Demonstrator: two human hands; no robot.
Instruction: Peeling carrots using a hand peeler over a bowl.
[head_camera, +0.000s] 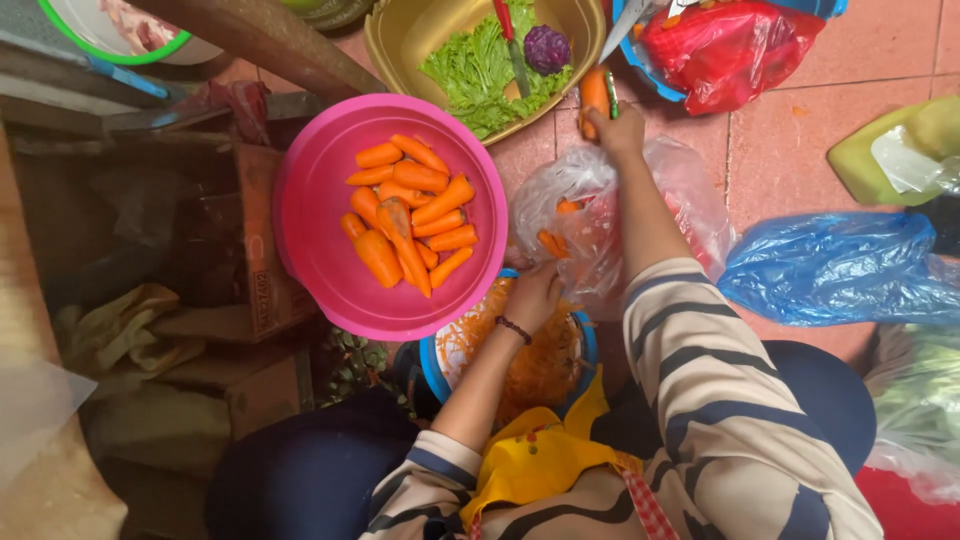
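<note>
My right hand (618, 130) is stretched forward and grips an orange carrot (594, 92) together with a green-handled tool (611, 98). My left hand (535, 295), a bead bracelet on its wrist, reaches into the mouth of a clear plastic bag (600, 215) that holds a few carrots; whether it grips one is hidden. Under that hand sits a blue bowl (432, 368) full of orange carrot peelings. A pink basin (310, 220) to the left holds several peeled carrots (410, 215).
A yellow basin (385, 45) with lettuce, a small purple cabbage (547, 48) and a red-handled tool stands beyond. A red bag (725, 50), blue bag (830, 270) and green bag (880, 155) lie on the tiled floor at right. A cardboard box (250, 250) sits left.
</note>
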